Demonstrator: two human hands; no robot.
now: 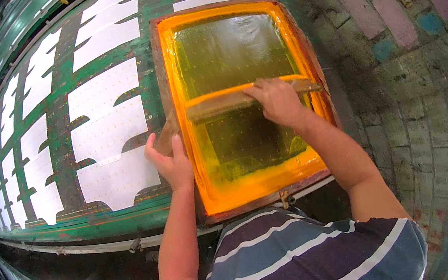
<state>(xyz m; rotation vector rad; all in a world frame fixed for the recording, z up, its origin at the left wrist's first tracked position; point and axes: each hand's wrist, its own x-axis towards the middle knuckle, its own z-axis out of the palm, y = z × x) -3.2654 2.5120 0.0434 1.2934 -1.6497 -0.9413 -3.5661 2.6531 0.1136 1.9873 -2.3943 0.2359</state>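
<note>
Green, scuffed and paint-flecked, a long worktop [104, 222] runs from the middle of the view out toward 9 o'clock, and a pale rail [96, 246] follows its near edge. Worn paving [404, 114] fills the side between 1 and 4 o'clock, some of its blocks painted pink and blue. Thin, flat white panels [110, 124] with curved cut-outs lie in rows between 8 and 12 o'clock, several sprinkled with tiny orange dots.

Just off the centre, toward 1 o'clock, sits a rectangular frame [159, 63] with a brown, stained rim. It works like a shallow tray: thick, glossy orange ink [259, 187] coats its inner border and pools at the 6 o'clock end, around a smooth, dark olive mesh [234, 52] that shines toward 12 o'clock. Across the mesh lies a straight brown squeegee [219, 105], with a wet orange ridge along its 12 o'clock side.

The right hand [279, 102], at 2 o'clock, grips the squeegee from above, fingers bent over it. The left hand [171, 165], toward 8 o'clock, has its thumb and a finger spread about a flat brown piece [168, 135] at the frame's side; whether it grips, I cannot tell.
</note>
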